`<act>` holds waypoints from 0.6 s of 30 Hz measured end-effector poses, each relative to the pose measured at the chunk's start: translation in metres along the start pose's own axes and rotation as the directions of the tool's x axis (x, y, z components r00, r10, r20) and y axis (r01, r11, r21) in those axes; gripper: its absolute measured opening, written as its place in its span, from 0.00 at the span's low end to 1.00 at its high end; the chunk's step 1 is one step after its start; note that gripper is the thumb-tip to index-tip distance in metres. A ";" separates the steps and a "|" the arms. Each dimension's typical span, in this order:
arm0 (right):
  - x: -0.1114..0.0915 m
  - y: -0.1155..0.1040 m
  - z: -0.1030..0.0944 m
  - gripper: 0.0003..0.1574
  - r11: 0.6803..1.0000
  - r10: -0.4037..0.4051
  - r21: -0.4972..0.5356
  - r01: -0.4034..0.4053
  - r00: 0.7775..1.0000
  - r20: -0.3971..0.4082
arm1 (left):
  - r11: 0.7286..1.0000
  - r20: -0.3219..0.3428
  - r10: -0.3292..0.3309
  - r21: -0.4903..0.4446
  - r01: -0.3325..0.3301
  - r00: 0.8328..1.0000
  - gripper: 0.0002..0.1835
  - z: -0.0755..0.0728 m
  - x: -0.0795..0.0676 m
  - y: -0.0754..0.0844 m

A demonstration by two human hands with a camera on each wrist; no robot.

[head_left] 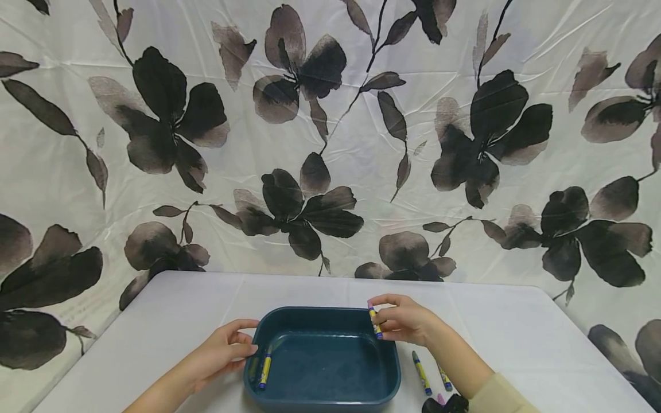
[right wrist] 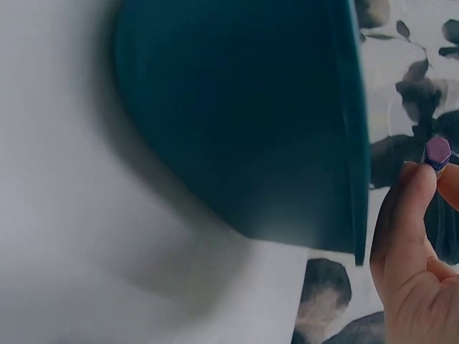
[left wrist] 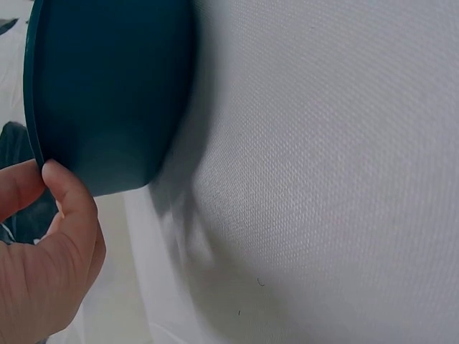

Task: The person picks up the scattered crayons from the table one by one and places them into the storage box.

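A dark teal plastic tub (head_left: 322, 396) stands on the white-covered table. My left hand (head_left: 224, 353) grips its left rim; in the left wrist view the thumb and a finger pinch the edge of the tub (left wrist: 107, 93). Above the tub's far right corner, my right hand (head_left: 405, 321) holds a crayon (head_left: 375, 321) with a yellow and blue wrapper and a pinkish-purple end. That crayon's end (right wrist: 437, 150) shows between the fingertips in the right wrist view. Inside the tub, along the left wall, lies a yellow-wrapped crayon (head_left: 265, 370).
Right of the tub lie a dark-tipped crayon (head_left: 422, 373) and a second crayon (head_left: 445, 378), partly hidden by the right arm. A purple tip (head_left: 440, 399) shows beside a black object (head_left: 446, 405) at the bottom edge. A floral cloth (head_left: 330, 137) hangs behind the table.
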State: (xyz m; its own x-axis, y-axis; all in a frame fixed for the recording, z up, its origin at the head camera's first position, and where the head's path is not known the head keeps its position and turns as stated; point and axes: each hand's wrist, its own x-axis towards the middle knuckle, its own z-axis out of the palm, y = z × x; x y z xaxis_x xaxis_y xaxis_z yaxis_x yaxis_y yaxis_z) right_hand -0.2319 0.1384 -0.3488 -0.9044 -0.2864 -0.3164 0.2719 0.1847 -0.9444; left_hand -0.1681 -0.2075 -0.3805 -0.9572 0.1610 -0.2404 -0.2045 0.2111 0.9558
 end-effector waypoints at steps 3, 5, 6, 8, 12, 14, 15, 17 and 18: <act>0.001 0.001 0.005 0.28 1.000 0.007 -0.012 -0.007 1.000 0.014 | 1.000 0.001 -0.003 -0.003 0.003 1.000 0.32 0.000 0.000 0.000; 0.001 0.002 0.009 0.29 1.000 0.009 -0.011 -0.008 1.000 0.029 | 1.000 0.000 -0.002 -0.001 0.002 1.000 0.32 0.000 0.000 0.000; 0.001 0.002 0.010 0.29 1.000 0.006 -0.008 -0.006 0.999 0.038 | 1.000 -0.004 -0.003 0.001 0.003 1.000 0.32 0.000 -0.001 0.000; 0.002 0.002 0.014 0.28 1.000 -0.004 -0.001 0.004 0.999 0.053 | 1.000 -0.009 -0.002 0.005 0.002 1.000 0.32 -0.001 -0.001 0.000; 0.002 0.003 0.021 0.28 1.000 -0.021 0.013 0.020 0.996 0.081 | 1.000 -0.008 0.001 0.011 -0.001 1.000 0.31 0.000 -0.001 0.000; 0.003 0.003 0.025 0.28 1.000 -0.022 0.014 0.021 0.996 0.092 | 1.000 -0.005 0.002 0.012 -0.002 1.000 0.31 0.001 -0.001 0.001; 0.003 0.003 0.027 0.28 1.000 -0.021 0.016 0.020 0.995 0.096 | 1.000 -0.004 0.002 0.012 -0.002 1.000 0.31 0.001 -0.001 0.001; 0.004 0.004 0.032 0.29 1.000 -0.022 0.021 0.020 0.994 0.109 | 1.000 -0.005 0.001 0.012 -0.001 1.000 0.31 0.001 -0.001 0.001; 0.005 0.004 0.034 0.29 1.000 -0.022 0.022 0.020 0.993 0.116 | 1.000 -0.005 0.000 0.013 0.000 1.000 0.31 0.001 -0.001 0.001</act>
State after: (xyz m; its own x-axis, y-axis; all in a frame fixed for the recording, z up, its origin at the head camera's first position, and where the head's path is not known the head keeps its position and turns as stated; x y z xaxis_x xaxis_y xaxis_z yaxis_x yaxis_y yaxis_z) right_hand -0.2241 0.1058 -0.3569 -0.8660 -0.3974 -0.3034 0.2612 0.1578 -0.9523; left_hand -0.1672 -0.2069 -0.3795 -0.9584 0.1559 -0.2390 -0.2015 0.2233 0.9537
